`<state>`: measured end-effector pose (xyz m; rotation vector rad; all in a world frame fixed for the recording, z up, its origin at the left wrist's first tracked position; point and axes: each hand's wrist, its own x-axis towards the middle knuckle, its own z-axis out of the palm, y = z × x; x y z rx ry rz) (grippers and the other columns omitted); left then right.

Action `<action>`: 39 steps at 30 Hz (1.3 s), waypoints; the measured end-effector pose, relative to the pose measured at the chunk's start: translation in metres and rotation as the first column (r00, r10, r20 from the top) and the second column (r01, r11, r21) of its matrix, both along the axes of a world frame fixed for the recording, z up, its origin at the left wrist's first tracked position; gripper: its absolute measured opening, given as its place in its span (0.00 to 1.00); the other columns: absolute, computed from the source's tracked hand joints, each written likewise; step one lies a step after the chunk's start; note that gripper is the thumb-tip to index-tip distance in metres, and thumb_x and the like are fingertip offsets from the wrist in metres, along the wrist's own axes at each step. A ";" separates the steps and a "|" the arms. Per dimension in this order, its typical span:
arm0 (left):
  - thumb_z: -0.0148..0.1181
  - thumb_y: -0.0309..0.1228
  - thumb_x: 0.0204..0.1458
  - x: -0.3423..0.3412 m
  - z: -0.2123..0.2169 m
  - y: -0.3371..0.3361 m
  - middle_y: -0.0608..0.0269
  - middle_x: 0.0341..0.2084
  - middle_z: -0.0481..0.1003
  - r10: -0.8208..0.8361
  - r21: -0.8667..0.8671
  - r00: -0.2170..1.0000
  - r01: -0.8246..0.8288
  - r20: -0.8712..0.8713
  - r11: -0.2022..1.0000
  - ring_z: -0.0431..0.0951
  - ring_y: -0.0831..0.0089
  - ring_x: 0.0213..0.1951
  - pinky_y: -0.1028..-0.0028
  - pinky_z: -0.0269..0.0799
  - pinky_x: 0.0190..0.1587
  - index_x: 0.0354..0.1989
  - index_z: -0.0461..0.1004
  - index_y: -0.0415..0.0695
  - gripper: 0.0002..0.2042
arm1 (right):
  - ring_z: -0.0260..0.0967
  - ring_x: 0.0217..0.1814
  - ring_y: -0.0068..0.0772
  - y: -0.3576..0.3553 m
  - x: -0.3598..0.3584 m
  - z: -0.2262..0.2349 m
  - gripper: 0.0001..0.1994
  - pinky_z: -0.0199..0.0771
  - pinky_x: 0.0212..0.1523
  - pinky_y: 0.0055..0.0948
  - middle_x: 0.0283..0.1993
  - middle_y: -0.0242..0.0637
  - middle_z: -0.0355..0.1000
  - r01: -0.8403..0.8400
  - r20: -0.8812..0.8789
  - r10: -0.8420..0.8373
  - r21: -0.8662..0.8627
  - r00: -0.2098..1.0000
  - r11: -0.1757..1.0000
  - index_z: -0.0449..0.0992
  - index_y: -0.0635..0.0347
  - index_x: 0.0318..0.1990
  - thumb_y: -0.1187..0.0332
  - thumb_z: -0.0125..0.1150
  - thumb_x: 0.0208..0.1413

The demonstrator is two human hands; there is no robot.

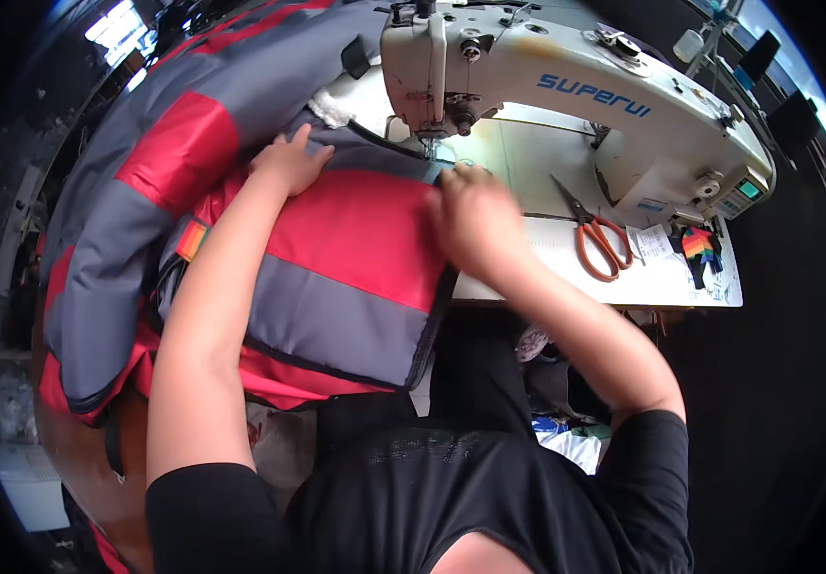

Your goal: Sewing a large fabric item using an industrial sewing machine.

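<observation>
A red and grey fabric panel (360, 230) with black bound edges lies in front of the sewing machine (566, 72). The far edge of the panel runs up to the presser foot (430, 148). My left hand (290, 165) rests flat on the panel, left of the needle, with fingers spread. At the panel's far right corner, just right of the presser foot, the fingers of my right hand (478, 215) are curled closed on the fabric edge; motion blurs them slightly. From the panel, a bulky grey and red fabric piece (150, 220) spreads to the left.
Orange-handled scissors (602, 239) lie on the white machine bed to the right. Beside them are a white paper slip (652, 243) and several rainbow-striped black tabs (698, 247). A thread stand (704, 43) rises behind the machine. The bed's front edge borders my lap.
</observation>
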<state>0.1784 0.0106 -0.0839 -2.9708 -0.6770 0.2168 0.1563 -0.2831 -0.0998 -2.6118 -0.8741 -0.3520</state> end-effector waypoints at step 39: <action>0.40 0.34 0.66 -0.028 -0.025 -0.057 0.54 0.67 0.61 -0.653 -0.086 0.683 0.710 0.326 0.699 0.59 0.61 0.68 0.65 0.49 0.69 0.69 0.58 0.42 0.23 | 0.61 0.20 0.23 -0.409 -0.103 -0.198 0.21 0.63 0.24 0.29 0.16 0.33 0.66 0.825 -0.474 -0.679 0.239 0.560 0.513 0.74 0.65 0.24 0.56 0.57 0.63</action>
